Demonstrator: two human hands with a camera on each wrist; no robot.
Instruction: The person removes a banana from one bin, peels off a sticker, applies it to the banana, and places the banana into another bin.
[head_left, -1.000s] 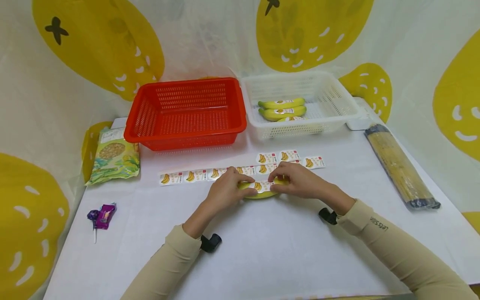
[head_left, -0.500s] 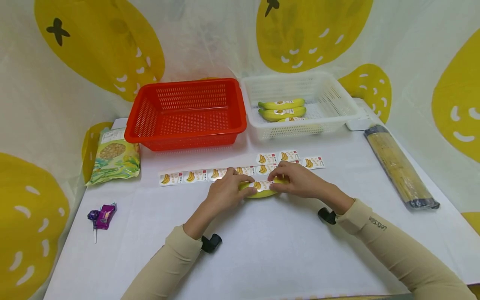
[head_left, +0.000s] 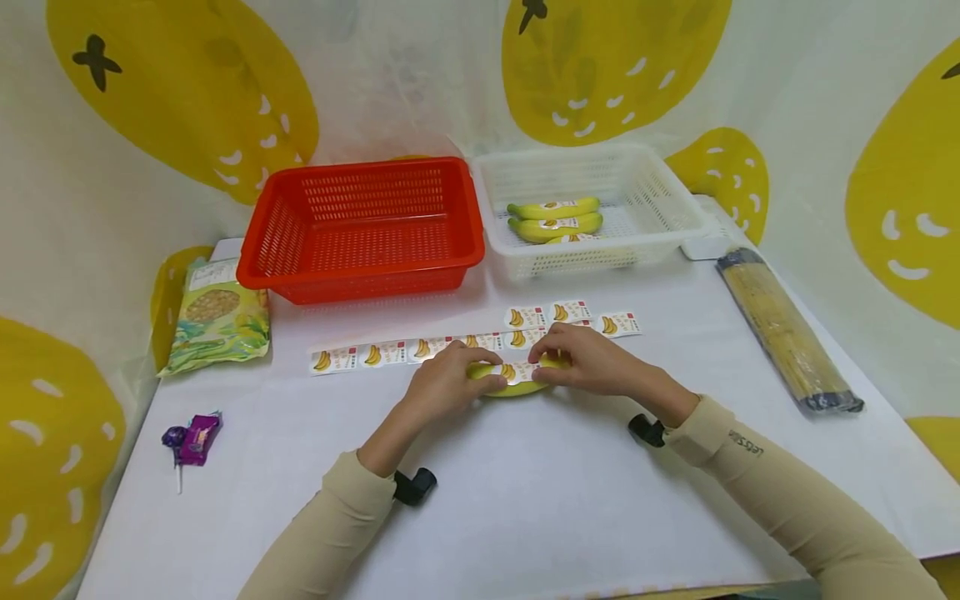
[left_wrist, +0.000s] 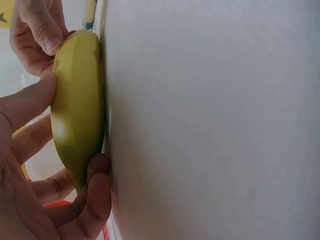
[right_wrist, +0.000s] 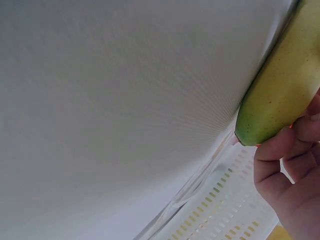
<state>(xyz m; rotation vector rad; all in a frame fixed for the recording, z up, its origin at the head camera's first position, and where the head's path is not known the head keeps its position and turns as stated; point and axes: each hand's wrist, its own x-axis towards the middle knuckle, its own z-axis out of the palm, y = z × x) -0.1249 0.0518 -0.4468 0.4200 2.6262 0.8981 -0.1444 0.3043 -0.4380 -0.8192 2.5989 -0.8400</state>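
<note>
A yellow banana (head_left: 517, 389) lies on the white table with a printed banana label (head_left: 517, 372) on its upper side. My left hand (head_left: 438, 385) grips its left part; in the left wrist view the fingers curl round the tapered end of the banana (left_wrist: 77, 100), the thumb lying along its side. At the other part, my right hand (head_left: 592, 360) holds the banana with bent fingers, thumb and fingertips at the label's right edge. The right wrist view shows the greenish tip of the banana (right_wrist: 272, 95) beyond the curled fingers.
Just behind the hands runs a strip of banana labels (head_left: 382, 353). Farther back stand a red basket (head_left: 360, 279) and a white basket (head_left: 600, 250) holding several labelled bananas (head_left: 555, 225). A green food bag (head_left: 213, 321) and purple candies (head_left: 198, 439) lie left, a noodle pack (head_left: 787, 329) right.
The whole head view has shifted slightly left. Both hands keep their hold on the banana and its label, with barely any movement of the fingers.
</note>
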